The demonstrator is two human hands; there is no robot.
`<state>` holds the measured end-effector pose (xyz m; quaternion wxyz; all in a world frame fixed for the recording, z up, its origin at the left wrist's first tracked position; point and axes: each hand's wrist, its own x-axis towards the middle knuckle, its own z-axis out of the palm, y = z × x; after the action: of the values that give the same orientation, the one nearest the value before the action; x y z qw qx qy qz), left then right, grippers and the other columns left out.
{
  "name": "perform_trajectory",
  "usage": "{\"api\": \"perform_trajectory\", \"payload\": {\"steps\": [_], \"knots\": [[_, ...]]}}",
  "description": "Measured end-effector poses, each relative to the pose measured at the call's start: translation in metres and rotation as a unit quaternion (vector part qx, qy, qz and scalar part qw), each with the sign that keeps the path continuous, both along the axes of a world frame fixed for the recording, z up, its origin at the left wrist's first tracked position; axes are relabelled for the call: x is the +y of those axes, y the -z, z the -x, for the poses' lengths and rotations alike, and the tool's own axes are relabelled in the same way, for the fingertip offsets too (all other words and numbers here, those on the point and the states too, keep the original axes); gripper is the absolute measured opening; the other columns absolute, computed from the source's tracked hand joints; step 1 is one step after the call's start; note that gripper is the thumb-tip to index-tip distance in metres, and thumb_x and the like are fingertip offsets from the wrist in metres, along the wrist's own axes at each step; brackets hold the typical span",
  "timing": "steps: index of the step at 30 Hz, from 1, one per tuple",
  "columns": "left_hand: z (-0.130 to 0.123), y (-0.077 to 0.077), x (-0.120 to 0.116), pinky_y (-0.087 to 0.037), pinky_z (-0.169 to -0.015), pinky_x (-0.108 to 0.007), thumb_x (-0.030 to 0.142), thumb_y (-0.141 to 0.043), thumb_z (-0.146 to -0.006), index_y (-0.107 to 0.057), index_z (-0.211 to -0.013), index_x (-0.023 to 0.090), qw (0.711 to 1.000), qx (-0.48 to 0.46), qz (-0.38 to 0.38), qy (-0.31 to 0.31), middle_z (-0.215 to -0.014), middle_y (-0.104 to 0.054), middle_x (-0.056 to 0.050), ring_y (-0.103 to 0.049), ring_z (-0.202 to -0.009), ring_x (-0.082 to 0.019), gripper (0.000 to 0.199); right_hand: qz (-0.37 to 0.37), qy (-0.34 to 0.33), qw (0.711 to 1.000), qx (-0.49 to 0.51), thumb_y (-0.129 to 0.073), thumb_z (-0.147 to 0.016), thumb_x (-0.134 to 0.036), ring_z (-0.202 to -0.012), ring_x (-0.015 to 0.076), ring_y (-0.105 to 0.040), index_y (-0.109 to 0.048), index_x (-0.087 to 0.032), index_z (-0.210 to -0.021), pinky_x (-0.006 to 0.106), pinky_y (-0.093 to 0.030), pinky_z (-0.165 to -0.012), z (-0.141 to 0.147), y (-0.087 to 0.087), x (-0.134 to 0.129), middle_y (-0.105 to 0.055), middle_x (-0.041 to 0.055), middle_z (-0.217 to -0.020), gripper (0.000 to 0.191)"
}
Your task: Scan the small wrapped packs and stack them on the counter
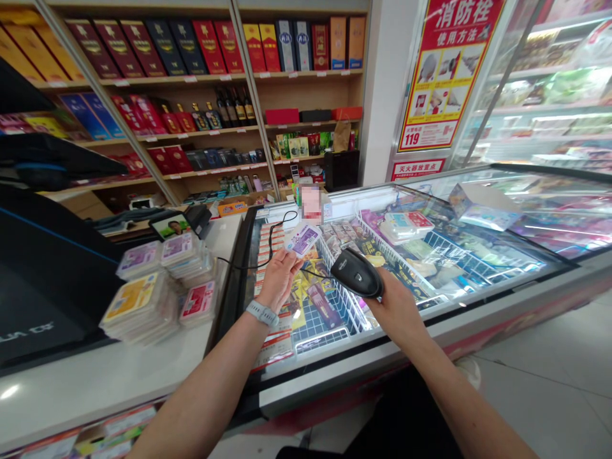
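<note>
My left hand (280,275), with a pale watch (262,313) on its wrist, pinches a flat plastic pack with a purple-and-white label (304,240) above the glass-topped freezer (344,357). In my right hand (396,309) is a black barcode scanner (356,273), its head pointing left towards the pack. A black cable (270,242) loops over the glass near my left hand. To the left, stacks of similar flat packs stand on the counter, with yellow (131,299), purple (179,247) and red (197,301) labels.
A checkout machine (43,255) occupies the counter's left side. More packs (406,224) and an opened carton (485,207) rest on the freezer. Behind stand shelves with boxed goods and bottles (234,107). A red poster (447,76) hangs on the pillar.
</note>
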<state>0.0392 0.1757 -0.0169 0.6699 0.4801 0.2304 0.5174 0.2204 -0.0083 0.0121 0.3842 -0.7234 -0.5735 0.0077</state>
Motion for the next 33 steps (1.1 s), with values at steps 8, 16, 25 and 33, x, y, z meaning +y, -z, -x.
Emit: {"api": "perform_trajectory", "payload": {"steps": [8,16,25,33], "knots": [[-0.0005,-0.003,-0.0038,-0.047,-0.088,-0.028,0.031,-0.072,-0.076,-0.066,-0.098,0.021,1.0,0.002,0.0,0.004,-0.114,-0.065,-0.004,-0.059,-0.101,-0.014,0.025,0.0,-0.001,1.0,-0.002,-0.052,-0.079,-0.021,-0.082,0.0234,-0.06,-0.053,-0.021,-0.096,0.032,-0.043,-0.07,0.0004,0.0003,-0.0011,-0.063,0.0052,-0.089,0.017],[-0.0004,-0.0027,-0.0037,-0.047,-0.087,-0.028,0.029,-0.071,-0.077,-0.066,-0.099,0.02,1.0,-0.002,0.002,0.005,-0.115,-0.065,-0.005,-0.058,-0.1,-0.014,0.024,0.007,0.006,1.0,-0.017,-0.052,-0.078,-0.02,-0.083,0.024,-0.06,-0.053,-0.02,-0.095,0.032,-0.042,-0.07,-0.0001,0.0017,0.0009,-0.064,0.0059,-0.089,0.018],[-0.0005,-0.0044,-0.0035,-0.047,-0.088,-0.029,0.03,-0.074,-0.074,-0.066,-0.099,0.021,1.0,-0.002,0.013,-0.002,-0.114,-0.065,-0.005,-0.059,-0.102,-0.015,0.028,-0.001,0.006,1.0,-0.022,-0.052,-0.077,-0.019,-0.081,0.0237,-0.06,-0.052,-0.021,-0.094,0.031,-0.042,-0.068,0.0,0.0028,0.0028,-0.064,0.0054,-0.088,0.017],[-0.0005,-0.0029,-0.0039,-0.047,-0.091,-0.03,0.031,-0.073,-0.075,-0.067,-0.1,0.021,1.0,0.0,0.01,0.001,-0.113,-0.066,-0.005,-0.06,-0.101,-0.015,0.028,-0.018,0.0,1.0,0.012,-0.052,-0.076,-0.019,-0.088,0.0252,-0.061,-0.054,-0.021,-0.102,0.034,-0.045,-0.074,0.0013,0.0002,0.0011,-0.064,0.0063,-0.094,0.026]]}}
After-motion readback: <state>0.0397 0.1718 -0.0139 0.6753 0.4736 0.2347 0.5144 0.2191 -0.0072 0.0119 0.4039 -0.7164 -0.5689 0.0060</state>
